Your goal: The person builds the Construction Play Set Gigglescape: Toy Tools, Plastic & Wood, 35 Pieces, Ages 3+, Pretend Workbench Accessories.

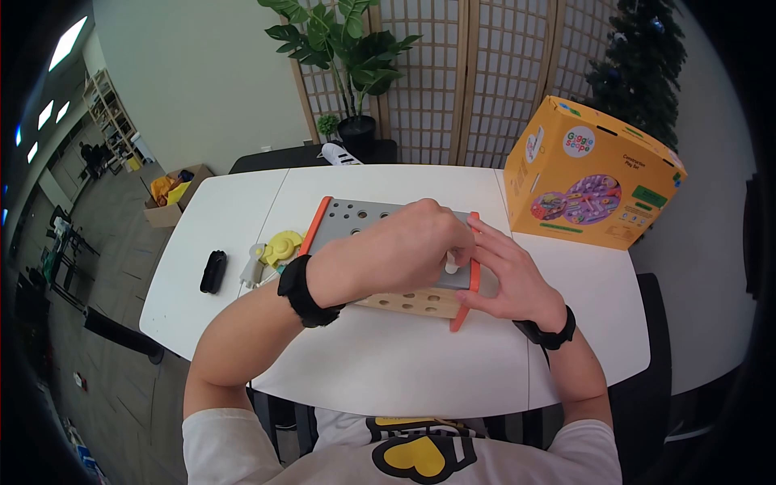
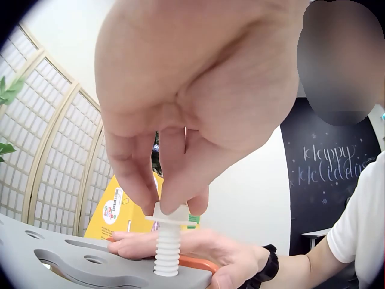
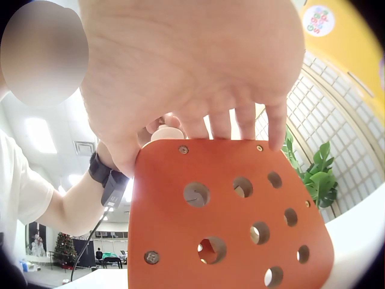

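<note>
- Two hands work at the right end of a grey-topped toy bench [image 1: 339, 222], which stands on the white counter [image 1: 420, 356]
- The right hand [image 1: 516, 279] lies with its fingers straight and a little spread over the top edge of the orange end panel [image 3: 237, 208], thumb at the near side, apparently bracing it
- The left hand [image 1: 416, 246] pinches the head of a white screw [image 2: 167, 250] between its fingers; the threaded shank stands nearly upright on the grey top, its tip seemingly in a hole, much of it above the surface
- The step in hand looks like driving this screw down; the next move calls for turning the head, with the shank kept straight and the bench steady
- To the left, yellow and grey pieces [image 1: 282, 245] lie just beside the bench
- Farther back at the right, a yellow box [image 1: 525, 174] stands on the counter
</note>
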Available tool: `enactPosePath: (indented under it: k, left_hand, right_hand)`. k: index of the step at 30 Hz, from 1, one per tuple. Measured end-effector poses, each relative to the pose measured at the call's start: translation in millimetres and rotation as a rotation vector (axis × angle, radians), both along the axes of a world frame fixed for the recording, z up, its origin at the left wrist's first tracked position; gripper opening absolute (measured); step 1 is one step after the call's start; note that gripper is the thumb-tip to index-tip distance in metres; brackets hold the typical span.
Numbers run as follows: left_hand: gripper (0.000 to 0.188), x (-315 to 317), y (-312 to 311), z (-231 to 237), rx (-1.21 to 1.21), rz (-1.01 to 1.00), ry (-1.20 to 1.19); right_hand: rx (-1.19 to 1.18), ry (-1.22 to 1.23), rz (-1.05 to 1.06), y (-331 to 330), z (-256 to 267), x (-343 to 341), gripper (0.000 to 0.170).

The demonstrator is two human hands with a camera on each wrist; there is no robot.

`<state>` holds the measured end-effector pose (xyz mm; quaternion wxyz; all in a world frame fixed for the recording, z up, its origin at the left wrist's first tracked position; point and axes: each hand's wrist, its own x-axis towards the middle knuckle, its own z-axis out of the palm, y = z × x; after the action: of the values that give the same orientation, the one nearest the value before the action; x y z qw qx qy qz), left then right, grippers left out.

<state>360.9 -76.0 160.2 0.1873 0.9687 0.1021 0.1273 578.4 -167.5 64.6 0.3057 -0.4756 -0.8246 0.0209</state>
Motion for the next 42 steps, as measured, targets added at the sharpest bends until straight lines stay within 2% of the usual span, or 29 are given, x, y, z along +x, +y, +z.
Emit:
enactPosePath:
  k: [4,7,10,13,19,22,25,28,34,37,40,42]
  left_hand:
    - [0.010,2.6,-5.8,-0.8,-0.055,0.023,-0.105]
    - [0.014,7.2,-1.1,-13.6,-0.009,0.009,-0.241]
    - [0.016,5.9,-1.2,-16.1,0.177,0.099,-0.223]
    - [0.014,4.1,-1.8,-6.0,0.125,0.152,-0.028]
    - [0.011,0.3,5.2,-10.8,0.065,-0.065,-0.106]
    - [0.009,3.2,0.0,-12.4,0.003,-0.089,-0.256]
    - [0.010,3.4,-9.0,-5.0,0.067,0.086,-0.188]
    - [0.012,6.1,-10.7,-0.2,0.116,0.193,0.045]
    - [0.017,1.4,4.7,-13.0,0.102,-0.090,-0.141]
    - [0.017,3.4,-0.1,-9.1,0.046,-0.015,-0.104]
    - [0.017,4.7,-6.2,-3.6,0.105,0.070,-0.134]
    - [0.016,8.6,-8.3,-1.9,0.118,0.143,-0.004]
  right_hand:
    - [-0.026,0.017,-0.006,0.3,-1.1,0.9,0.060]
    - [-0.012,0.019,-0.019,0.0,-1.1,-0.3,0.061]
    - [0.011,0.000,-0.016,-0.7,-0.3,-1.0,0.061]
    - [0.018,-0.014,-0.013,0.0,-0.7,-0.5,0.062]
    - [-0.003,-0.017,-0.014,-0.5,0.7,-1.1,0.062]
    - [-0.011,0.009,-0.020,0.2,-1.1,-0.7,0.061]
    - [0.000,0.013,-0.012,0.3,-0.4,-1.9,0.061]
    - [0.015,-0.013,-0.012,0.0,0.1,-1.0,0.060]
    - [-0.014,-0.005,-0.012,-0.4,1.9,-0.6,0.059]
    - [-0.021,0.009,-0.011,0.2,0.6,-0.4,0.060]
    - [-0.005,-0.002,-0.007,1.4,-0.5,-0.5,0.060]
    - [-0.002,-0.011,-0.003,1.5,-0.4,-0.2,0.060]
